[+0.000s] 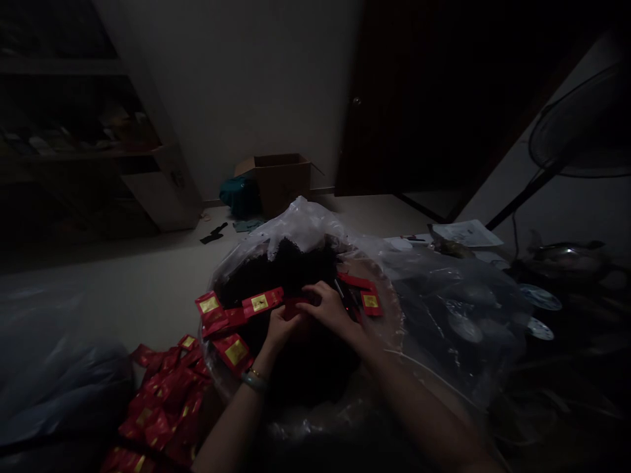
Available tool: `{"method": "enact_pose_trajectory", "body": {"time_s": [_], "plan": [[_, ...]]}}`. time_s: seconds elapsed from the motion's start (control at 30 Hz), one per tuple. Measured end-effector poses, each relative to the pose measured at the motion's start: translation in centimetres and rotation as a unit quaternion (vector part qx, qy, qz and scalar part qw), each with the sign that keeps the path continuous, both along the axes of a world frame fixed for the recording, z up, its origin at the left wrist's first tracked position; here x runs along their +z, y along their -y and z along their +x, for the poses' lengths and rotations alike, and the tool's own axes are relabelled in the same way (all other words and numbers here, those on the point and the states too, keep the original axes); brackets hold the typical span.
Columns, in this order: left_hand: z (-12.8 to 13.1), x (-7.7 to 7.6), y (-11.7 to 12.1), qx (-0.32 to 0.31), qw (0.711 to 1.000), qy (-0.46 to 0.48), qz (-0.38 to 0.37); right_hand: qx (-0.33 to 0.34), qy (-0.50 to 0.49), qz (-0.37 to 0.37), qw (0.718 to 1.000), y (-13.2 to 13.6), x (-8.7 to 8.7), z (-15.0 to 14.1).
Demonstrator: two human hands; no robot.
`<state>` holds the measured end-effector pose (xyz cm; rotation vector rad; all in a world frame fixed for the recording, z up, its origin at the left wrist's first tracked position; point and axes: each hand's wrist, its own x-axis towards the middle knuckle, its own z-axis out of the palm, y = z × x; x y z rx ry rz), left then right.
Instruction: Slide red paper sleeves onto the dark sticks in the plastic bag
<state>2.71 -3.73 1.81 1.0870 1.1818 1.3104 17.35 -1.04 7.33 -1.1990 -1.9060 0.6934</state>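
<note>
A broad round container (394, 309) lined with clear plastic (308, 220) holds a heap of dark, loose material (276, 272), possibly tea leaves. Over the heap, my left hand (282, 326) has its fingers closed on a red packet (294, 307). My right hand (328, 307) grips the same packet from the other side, fingers bent; the hands hide much of it. To the left, several red packets with gold labels (236, 351) lie along the container's edge. Right of my hands are another red packet (371, 302) and a dark thin object with a small red light (345, 299).
A pile of red packets (165, 394) sits at lower left. Clear plastic sheeting (444, 309) spreads to the right, near patterned dishes (539, 297) and a metal pot (566, 253). Behind stand a cardboard box (286, 184), shelves (79, 157) and a fan (582, 125). The room is dim.
</note>
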Motion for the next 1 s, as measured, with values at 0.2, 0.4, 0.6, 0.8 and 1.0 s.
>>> {"method": "enact_pose_trajectory", "body": {"time_s": [0.2, 0.4, 0.6, 0.8, 1.0], "plan": [[-0.1, 0.4, -0.1, 0.029, 0.998, 0.052, -0.003, 0.010, -0.075, -0.130, 0.989, -0.5, -1.0, -0.1], [-0.2, 0.6, 0.0, 0.031, 0.998, 0.060, -0.019, 0.037, -0.141, -0.195, 0.970, -1.3, -2.2, 0.2], [0.4, 0.1, 0.0, -0.039, 0.992, 0.100, -0.073, 0.008, -0.126, -0.194, 0.973, -1.6, -3.7, -0.3], [0.7, 0.2, 0.0, -0.028, 0.983, 0.127, -0.132, -0.128, 0.040, -0.033, 0.990, -2.3, -4.6, 2.3], [0.8, 0.5, 0.0, -0.026, 0.984, 0.125, -0.127, -0.201, 0.322, -0.113, 0.918, -2.1, -6.6, 5.4]]}}
